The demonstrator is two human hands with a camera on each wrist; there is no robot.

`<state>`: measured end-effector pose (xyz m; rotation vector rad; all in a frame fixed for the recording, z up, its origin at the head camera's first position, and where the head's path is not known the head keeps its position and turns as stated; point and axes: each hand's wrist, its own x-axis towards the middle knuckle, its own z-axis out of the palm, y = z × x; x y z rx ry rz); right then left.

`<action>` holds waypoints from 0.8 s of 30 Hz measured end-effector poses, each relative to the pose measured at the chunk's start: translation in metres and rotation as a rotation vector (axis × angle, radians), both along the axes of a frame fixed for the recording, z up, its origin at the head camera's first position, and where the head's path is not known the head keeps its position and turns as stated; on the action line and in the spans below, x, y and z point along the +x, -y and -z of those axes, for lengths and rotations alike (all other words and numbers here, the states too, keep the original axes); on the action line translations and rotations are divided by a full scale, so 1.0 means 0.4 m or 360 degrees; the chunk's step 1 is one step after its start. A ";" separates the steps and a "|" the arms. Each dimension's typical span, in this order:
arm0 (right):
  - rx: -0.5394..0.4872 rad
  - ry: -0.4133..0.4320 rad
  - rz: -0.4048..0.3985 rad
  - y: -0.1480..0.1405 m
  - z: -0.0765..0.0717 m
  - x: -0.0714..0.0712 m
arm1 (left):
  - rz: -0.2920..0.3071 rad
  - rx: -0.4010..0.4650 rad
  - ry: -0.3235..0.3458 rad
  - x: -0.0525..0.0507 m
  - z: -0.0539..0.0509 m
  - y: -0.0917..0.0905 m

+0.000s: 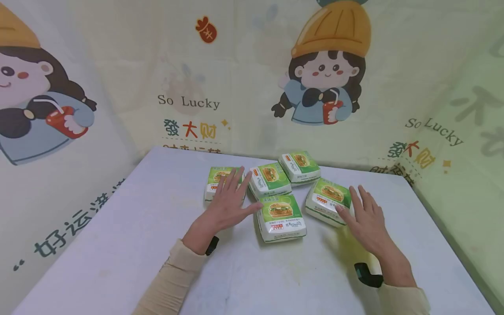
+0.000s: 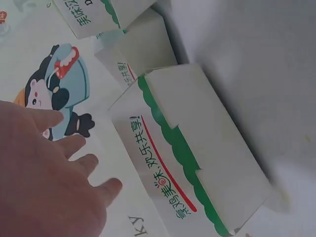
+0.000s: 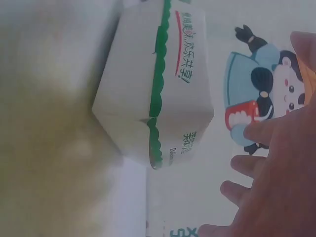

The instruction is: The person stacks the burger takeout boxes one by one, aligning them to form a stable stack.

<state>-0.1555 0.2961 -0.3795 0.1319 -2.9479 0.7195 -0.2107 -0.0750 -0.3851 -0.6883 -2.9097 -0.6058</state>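
Several green-and-white burger boxes lie grouped on the table in the head view. My left hand (image 1: 224,205), fingers spread, is over the leftmost box (image 1: 218,176) and partly hides it. Its thumb tip comes near the left corner of the front box (image 1: 281,218). My right hand (image 1: 368,221) is beside the right box (image 1: 328,197), its thumb near that box's right edge. Neither hand grips anything. In the left wrist view, my left hand (image 2: 49,173) appears apart from a white box (image 2: 163,148). The right wrist view has my right hand (image 3: 281,182) beside another box (image 3: 163,74).
A middle box (image 1: 269,179) and a back box (image 1: 300,166) stand behind the front one. The white table (image 1: 118,245) reaches back to a printed cloth (image 1: 244,87) with cartoon figures, which also hangs at both sides. A dark band (image 1: 368,276) is at the right wrist.
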 end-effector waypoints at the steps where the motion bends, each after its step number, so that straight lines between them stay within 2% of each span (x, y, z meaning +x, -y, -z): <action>1: -0.0026 0.0001 0.0001 0.001 0.001 -0.002 | 0.0010 0.0020 0.0005 0.001 0.001 -0.003; 6: -0.0185 0.0071 0.0017 0.012 0.006 -0.015 | 0.0099 0.0102 0.0039 0.016 0.006 -0.014; 12: -0.0298 0.0140 0.0030 0.015 0.026 -0.034 | 0.0138 0.0187 0.0117 0.037 0.015 -0.028; 20: -0.0397 0.0126 0.0044 -0.025 0.077 -0.065 | 0.0203 0.0171 0.0031 0.042 0.012 -0.064; 24: -0.0434 0.0154 0.0009 -0.031 0.096 -0.074 | 0.0207 0.0134 0.0112 0.046 0.020 -0.075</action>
